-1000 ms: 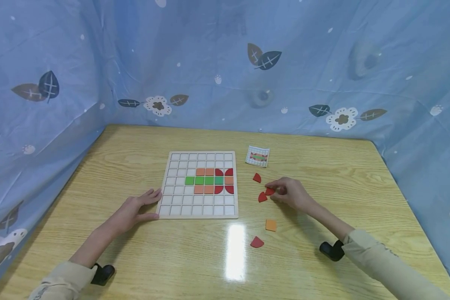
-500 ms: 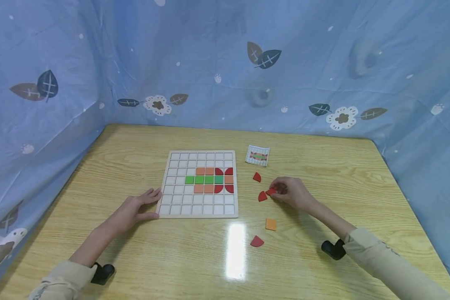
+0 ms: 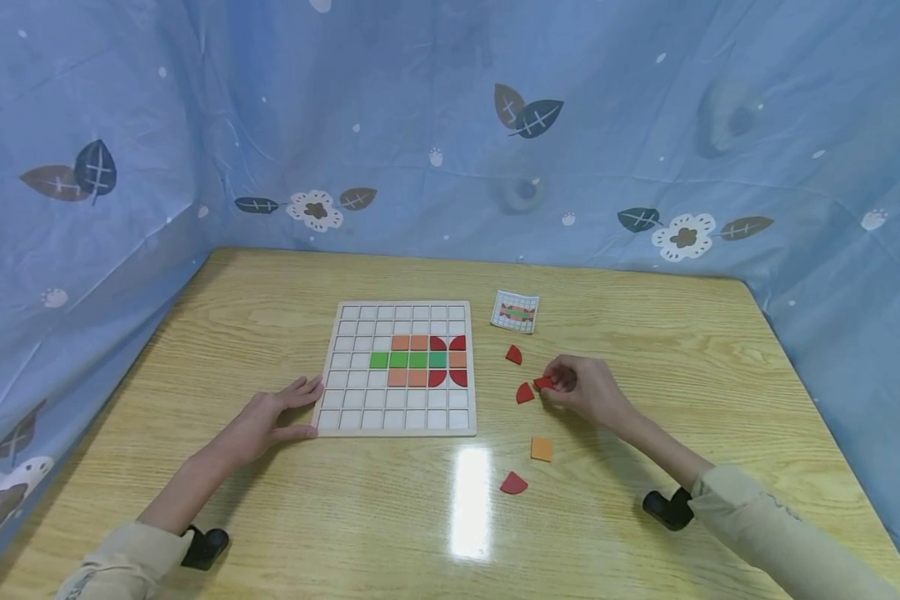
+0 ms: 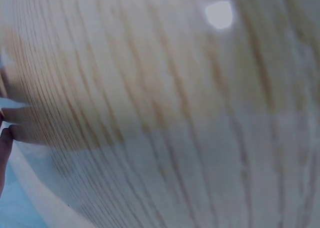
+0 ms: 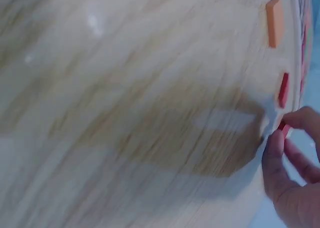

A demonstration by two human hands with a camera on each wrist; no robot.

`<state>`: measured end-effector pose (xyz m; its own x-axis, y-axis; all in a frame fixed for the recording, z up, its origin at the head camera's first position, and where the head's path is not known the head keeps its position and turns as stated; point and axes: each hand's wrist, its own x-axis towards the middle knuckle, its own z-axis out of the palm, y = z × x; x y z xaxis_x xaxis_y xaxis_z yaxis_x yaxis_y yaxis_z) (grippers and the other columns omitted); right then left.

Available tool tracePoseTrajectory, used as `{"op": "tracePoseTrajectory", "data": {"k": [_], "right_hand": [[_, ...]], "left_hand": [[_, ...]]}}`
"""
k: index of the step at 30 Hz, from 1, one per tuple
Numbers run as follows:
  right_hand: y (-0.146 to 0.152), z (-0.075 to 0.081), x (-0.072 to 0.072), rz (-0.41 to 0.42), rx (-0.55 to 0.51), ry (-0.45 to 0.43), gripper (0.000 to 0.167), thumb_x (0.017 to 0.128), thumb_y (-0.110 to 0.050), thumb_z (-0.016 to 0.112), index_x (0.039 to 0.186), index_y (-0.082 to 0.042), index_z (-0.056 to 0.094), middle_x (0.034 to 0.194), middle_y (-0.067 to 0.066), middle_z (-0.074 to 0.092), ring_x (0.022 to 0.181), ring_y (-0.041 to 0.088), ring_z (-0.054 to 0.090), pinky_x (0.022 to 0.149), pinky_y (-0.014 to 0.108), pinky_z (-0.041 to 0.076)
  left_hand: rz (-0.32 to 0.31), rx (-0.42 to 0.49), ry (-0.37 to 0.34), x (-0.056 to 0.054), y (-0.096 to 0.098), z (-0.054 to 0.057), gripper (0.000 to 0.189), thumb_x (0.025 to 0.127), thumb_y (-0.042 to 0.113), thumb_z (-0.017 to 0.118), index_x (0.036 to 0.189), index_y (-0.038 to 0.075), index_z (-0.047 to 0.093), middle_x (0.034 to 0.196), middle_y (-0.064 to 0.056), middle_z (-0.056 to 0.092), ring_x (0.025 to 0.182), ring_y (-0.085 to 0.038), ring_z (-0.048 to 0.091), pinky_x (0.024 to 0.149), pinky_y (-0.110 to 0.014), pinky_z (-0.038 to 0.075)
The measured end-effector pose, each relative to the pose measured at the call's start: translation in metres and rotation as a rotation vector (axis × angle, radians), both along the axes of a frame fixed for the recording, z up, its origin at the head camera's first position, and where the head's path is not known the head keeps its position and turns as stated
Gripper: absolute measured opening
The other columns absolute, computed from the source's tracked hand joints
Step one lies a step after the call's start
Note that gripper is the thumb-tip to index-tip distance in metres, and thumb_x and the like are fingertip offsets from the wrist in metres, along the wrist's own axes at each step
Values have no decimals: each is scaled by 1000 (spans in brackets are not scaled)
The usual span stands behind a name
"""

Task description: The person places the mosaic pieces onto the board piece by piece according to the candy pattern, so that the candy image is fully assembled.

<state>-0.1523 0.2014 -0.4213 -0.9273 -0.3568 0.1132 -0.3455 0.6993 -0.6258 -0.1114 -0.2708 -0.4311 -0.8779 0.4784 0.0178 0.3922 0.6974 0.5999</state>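
Note:
My right hand (image 3: 587,390) pinches a red quarter-circle tile (image 3: 543,383) between thumb and fingers, low over the table right of the board; the right wrist view shows the same red tile (image 5: 285,130) at the fingertips. A second red quarter-circle tile (image 3: 525,392) lies just left of it. At the left side of the white grid board (image 3: 360,423), my left hand (image 3: 270,421) rests with fingers extended, fingertips at the board's edge. On the board sit green squares (image 3: 399,360), orange squares (image 3: 401,342) and red quarter circles (image 3: 458,378), grouped toward the right.
A small printed pattern card (image 3: 515,312) lies beyond the board's upper right. Loose on the table are a red quarter-circle tile (image 3: 514,355) below the card, an orange square tile (image 3: 542,449) and a nearer red quarter-circle tile (image 3: 513,483). A blue curtain (image 3: 450,133) stands behind the table.
The right hand has shifted slightly right with the red quarter-circle tile, drawing it apart from the neighbouring red tile. The left hand and the board stay put.

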Motion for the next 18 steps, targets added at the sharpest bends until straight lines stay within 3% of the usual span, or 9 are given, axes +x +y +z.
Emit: {"op": "tracePoseTrajectory", "data": {"k": [4,10,18], "right_hand": [[-8,10,8,-94,-17,-53,11,78,-1,75,87,2,68,74,5,66,67,13,62,61,23,52],[-22,16,19,-195,-124,-178,14,79,1,72,91,6,68,79,9,67,71,17,64,63,24,54],[-41,21,26,-234,-168,-153,15,78,-1,74,92,4,68,83,12,70,72,21,67,67,31,57]], "left_hand": [[-2,5,0,-1,0,0,67,82,22,74,136,-8,47,143,-25,41,133,-47,32,103,-60,29],[-4,0,-3,-1,1,1,67,81,20,75,136,-8,47,143,-25,40,133,-48,31,103,-61,29],[1,-5,0,1,1,1,67,81,19,75,135,-9,47,143,-26,41,133,-48,32,103,-62,30]]}}
